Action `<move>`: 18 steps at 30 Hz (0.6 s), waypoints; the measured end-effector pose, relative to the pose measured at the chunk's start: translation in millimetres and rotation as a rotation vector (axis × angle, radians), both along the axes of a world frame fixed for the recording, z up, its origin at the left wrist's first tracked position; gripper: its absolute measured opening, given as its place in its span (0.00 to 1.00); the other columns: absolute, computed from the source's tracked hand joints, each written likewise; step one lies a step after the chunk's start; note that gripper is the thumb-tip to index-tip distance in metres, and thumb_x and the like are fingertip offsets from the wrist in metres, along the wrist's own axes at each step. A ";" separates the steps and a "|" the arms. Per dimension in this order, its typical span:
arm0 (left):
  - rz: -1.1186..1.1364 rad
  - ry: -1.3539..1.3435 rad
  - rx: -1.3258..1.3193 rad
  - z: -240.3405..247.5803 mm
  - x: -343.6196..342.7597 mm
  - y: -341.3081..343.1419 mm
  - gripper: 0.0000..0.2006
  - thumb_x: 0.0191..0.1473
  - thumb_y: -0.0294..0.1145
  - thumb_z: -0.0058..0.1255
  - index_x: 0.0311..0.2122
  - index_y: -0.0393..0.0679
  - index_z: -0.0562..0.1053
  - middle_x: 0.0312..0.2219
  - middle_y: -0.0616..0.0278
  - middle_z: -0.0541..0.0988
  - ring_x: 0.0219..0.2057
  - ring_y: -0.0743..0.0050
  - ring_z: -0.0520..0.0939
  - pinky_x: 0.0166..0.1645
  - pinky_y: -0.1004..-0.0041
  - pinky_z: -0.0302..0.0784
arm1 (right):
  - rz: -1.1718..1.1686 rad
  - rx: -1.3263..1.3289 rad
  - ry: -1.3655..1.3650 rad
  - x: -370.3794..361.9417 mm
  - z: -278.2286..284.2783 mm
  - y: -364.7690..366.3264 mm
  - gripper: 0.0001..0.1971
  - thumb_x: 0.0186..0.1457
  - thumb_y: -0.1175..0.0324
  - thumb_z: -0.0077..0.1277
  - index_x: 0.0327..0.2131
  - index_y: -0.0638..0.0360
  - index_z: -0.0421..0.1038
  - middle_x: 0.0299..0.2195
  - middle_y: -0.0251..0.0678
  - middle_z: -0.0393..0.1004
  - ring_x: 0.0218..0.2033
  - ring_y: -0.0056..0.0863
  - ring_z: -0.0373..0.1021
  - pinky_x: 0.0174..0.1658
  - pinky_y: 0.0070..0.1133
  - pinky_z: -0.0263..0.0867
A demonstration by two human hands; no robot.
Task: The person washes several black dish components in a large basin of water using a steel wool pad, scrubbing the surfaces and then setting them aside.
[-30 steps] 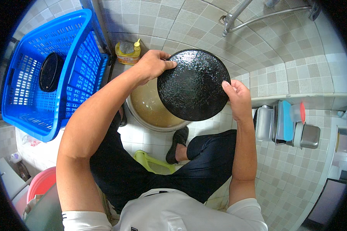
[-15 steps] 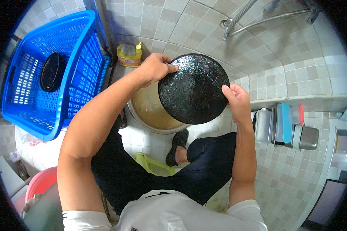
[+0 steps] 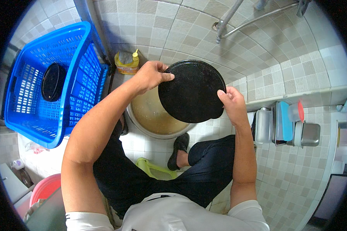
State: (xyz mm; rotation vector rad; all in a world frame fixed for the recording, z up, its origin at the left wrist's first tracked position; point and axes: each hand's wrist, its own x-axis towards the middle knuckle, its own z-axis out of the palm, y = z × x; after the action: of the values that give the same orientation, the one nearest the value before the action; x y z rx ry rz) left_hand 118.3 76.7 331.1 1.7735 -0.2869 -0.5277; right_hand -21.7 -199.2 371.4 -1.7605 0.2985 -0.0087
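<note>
A round black plate (image 3: 192, 92) with a low rim is held up between my hands, tilted, over the right part of a wide tub (image 3: 160, 135). Brownish, cloudy water fills the tub. My left hand (image 3: 152, 77) pinches the plate's upper left edge, thumb on the face. At its right edge, my right hand (image 3: 233, 104) grips with the thumb in front and fingers behind. The plate hides part of the tub. Another black plate (image 3: 53, 82) leans inside a blue plastic basket (image 3: 67, 96) at the left.
A yellow pump bottle (image 3: 127, 65) stands behind the tub by the tiled wall. Metal and plastic containers (image 3: 284, 121) are lined up at the right. A green plastic stool (image 3: 154, 169) is beneath me, a red basin (image 3: 46, 186) at lower left. A hose (image 3: 229, 19) hangs above.
The plate's angle has changed: its shiny wet face gave way to a darker face with a visible rim. Both hands keep their grip, and the view has shifted slightly.
</note>
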 end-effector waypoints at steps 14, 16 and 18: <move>-0.089 0.051 -0.014 -7.4 5.0 -4.4 0.15 0.48 0.27 0.66 0.40 0.34 0.75 0.32 0.60 0.79 0.35 0.74 0.78 0.44 0.73 0.75 | 0.020 -0.085 0.001 -5.1 -5.5 -14.8 0.10 0.60 0.70 0.54 0.40 0.67 0.70 0.30 0.32 0.76 0.29 0.14 0.70 0.32 0.16 0.67; -0.150 0.049 0.032 -6.1 6.7 -0.2 0.15 0.51 0.29 0.64 0.42 0.34 0.74 0.35 0.58 0.80 0.38 0.71 0.79 0.48 0.71 0.74 | 0.023 -0.066 0.002 -4.9 -7.2 -13.7 0.10 0.60 0.71 0.54 0.40 0.67 0.69 0.30 0.32 0.76 0.29 0.15 0.71 0.32 0.16 0.67; -0.167 0.049 0.029 -13.2 9.6 2.9 0.14 0.51 0.28 0.64 0.41 0.35 0.74 0.35 0.59 0.80 0.38 0.72 0.79 0.48 0.71 0.74 | 0.036 -0.059 -0.011 -4.6 -7.6 -11.2 0.09 0.59 0.71 0.54 0.40 0.67 0.69 0.29 0.32 0.76 0.29 0.15 0.71 0.32 0.16 0.67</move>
State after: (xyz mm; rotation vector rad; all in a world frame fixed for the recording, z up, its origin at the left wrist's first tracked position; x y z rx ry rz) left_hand 127.9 79.7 317.9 1.7713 -0.3970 -0.6962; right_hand -26.3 -210.5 363.8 -1.8231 0.2610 -0.0012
